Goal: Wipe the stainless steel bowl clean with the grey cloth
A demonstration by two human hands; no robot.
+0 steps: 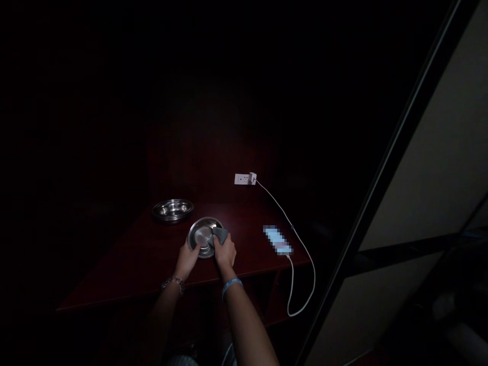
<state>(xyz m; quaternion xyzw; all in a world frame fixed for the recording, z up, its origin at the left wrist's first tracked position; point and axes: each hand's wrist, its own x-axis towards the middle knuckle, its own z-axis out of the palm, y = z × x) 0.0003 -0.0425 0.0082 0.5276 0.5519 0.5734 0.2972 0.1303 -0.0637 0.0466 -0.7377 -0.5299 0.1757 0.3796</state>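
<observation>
A round, shiny metal dish (201, 235) is held over the front part of the dark red table, its inside facing me. My left hand (186, 260) grips the dish at its lower left rim, the thumb over the edge. In my right hand (225, 252) is a grey cloth (220, 235), pressed against the right side of the dish's inside. Farther back on the left, more metal dishes (173, 209) sit stacked on the table.
The dark red table (133, 264) has its front edge just below my hands. A phone (278, 240) lies at the right, its white cable (314, 277) looping past the edge and up to a charger (252, 178) in the wall socket (241, 179). A pale panel (430, 168) stands far right.
</observation>
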